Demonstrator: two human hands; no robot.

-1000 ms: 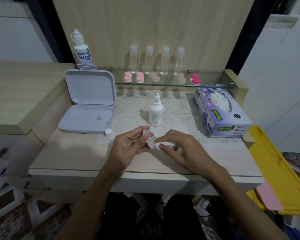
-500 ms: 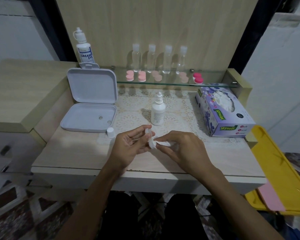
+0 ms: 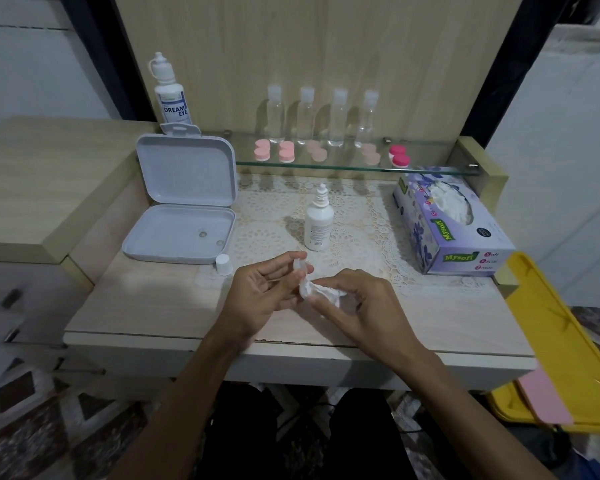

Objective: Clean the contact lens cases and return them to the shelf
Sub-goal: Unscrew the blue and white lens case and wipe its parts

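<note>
My left hand (image 3: 262,296) pinches a small white contact lens case (image 3: 300,268) between thumb and fingers, just above the table's front half. Against that case my right hand (image 3: 357,306) presses a crumpled white tissue (image 3: 321,293), gripped in its fingertips. On the glass shelf (image 3: 430,168) at the back lie several pink lens cases (image 3: 286,152) and a darker pink one (image 3: 399,157). An uncapped white solution bottle (image 3: 318,225) stands on the lace mat behind my hands, and its small white cap (image 3: 223,264) sits to the left.
An open grey plastic box (image 3: 184,216) lies at the left. A purple tissue box (image 3: 447,220) sits at the right. Several clear bottles (image 3: 305,116) and a Dream Eye bottle (image 3: 168,91) stand at the back. A yellow bin (image 3: 561,341) hangs off the table's right side.
Both hands stay together over the table; the right hand's fingers shift the tissue slightly against the case. The camera view drifts a little.
</note>
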